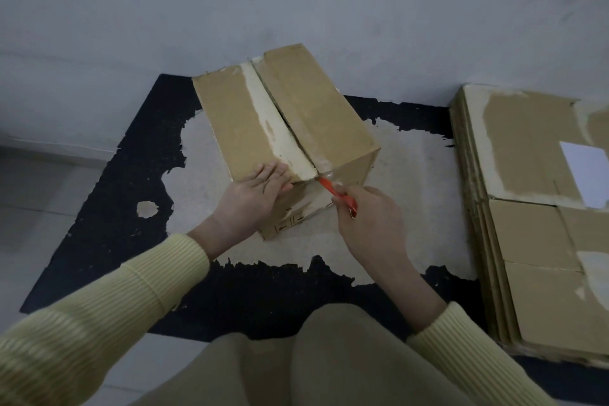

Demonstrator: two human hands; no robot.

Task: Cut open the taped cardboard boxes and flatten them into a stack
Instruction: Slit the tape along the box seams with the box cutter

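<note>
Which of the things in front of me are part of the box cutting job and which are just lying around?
In the job: cardboard box, orange cutter gripped by the right hand, left hand pressing the box top, stack of flattened boxes.
Just there: worn black mat under the box, white label on the stack.

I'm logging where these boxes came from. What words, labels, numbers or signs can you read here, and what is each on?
No text here is readable.
Low on the near side of the box, dark printed marks: too small and blurred to read.
On the flattened stack, a white label: looks blank.
The orange cutter: no marking shows.
</note>
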